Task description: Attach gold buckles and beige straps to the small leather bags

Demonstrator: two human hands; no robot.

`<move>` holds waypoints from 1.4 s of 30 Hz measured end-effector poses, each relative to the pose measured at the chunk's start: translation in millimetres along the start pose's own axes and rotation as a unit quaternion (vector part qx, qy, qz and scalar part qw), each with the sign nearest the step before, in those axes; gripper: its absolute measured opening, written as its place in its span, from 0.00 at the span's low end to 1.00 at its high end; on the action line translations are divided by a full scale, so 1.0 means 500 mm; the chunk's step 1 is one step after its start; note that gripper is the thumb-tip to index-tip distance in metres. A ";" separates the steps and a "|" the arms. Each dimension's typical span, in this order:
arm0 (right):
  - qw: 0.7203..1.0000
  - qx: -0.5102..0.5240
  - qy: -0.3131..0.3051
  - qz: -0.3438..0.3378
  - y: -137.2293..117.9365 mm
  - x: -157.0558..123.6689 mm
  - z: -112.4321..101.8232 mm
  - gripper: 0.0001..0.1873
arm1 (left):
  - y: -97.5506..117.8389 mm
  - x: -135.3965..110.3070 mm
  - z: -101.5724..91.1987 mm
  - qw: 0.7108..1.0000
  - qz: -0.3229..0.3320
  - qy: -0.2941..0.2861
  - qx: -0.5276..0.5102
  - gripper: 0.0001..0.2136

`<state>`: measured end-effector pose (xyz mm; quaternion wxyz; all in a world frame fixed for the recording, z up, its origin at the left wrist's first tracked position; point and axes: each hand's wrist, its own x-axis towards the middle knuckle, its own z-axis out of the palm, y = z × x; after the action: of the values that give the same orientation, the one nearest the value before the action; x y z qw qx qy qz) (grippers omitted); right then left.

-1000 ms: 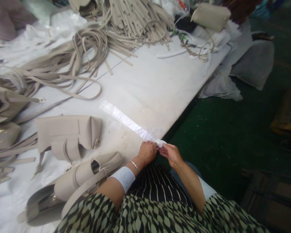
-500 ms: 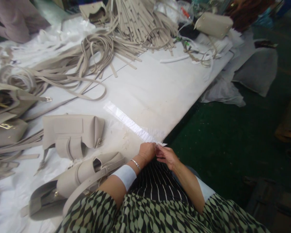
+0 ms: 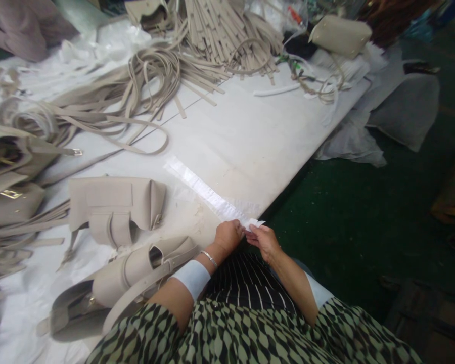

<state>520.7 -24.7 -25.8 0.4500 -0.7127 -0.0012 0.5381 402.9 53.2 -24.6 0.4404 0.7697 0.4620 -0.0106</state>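
A long white strip (image 3: pixel 197 184), paper-like or plastic, lies slantwise on the table and runs down to its near edge. At the strip's near end my left hand (image 3: pixel 227 236) is closed, its fingertips pinching there, partly hidden from view. My right hand (image 3: pixel 266 242) meets it from the right, thumb and fingers pressed on a small white piece (image 3: pixel 255 222) that sticks up between the hands. Whether this piece is part of the strip I cannot tell. Left of my hands lie a beige handbag (image 3: pixel 132 283) with a strap and another beige bag (image 3: pixel 109 197).
Beige straps (image 3: pixel 151 86) are heaped across the far side of the white table (image 3: pixel 246 136). A small beige bag (image 3: pixel 341 35) sits at the far right corner, above hanging plastic sheets (image 3: pixel 405 106). Another person's sleeve (image 3: pixel 26 30) shows at the far left.
My hands have drawn slightly apart. More of the small white piece shows at my right fingers. The view has shifted a little.
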 end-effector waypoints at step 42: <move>0.841 -0.260 -0.434 -0.193 -0.242 -0.252 0.367 0.15 | -0.040 -0.393 -0.324 0.792 -0.116 0.461 -0.382 0.12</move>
<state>385.2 103.7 145.6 0.2964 -0.4825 -0.4738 0.6744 212.9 30.5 144.4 0.4284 0.3930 0.6628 0.4719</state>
